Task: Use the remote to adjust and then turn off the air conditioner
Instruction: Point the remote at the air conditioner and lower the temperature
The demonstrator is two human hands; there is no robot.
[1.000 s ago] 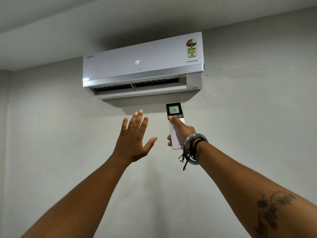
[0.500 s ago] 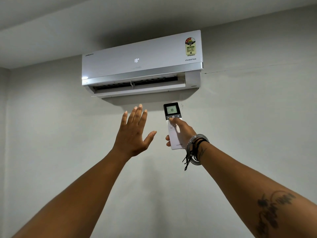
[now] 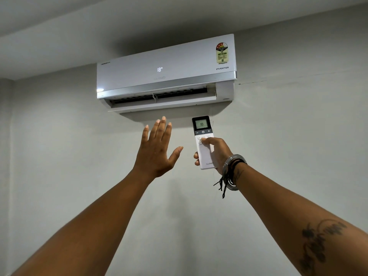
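A white wall-mounted air conditioner hangs high on the wall, its front display reading 18 and its bottom louvre open. My right hand grips a slim white remote upright just below the unit's right half. The remote's black top has a lit screen showing 18. My thumb rests on the small round buttons under the power key. My left hand is raised flat with fingers spread, palm toward the wall, just under the louvre and left of the remote. It holds nothing.
The grey wall fills the view, with the ceiling just above the unit. A thin crack runs right from the unit's corner. Metal bangles and black thread circle my right wrist.
The displays on the unit and the remote went from 19 to 18. My thumb slid down from the keys under the screen to the round buttons lower on the remote. My left hand rose slightly.
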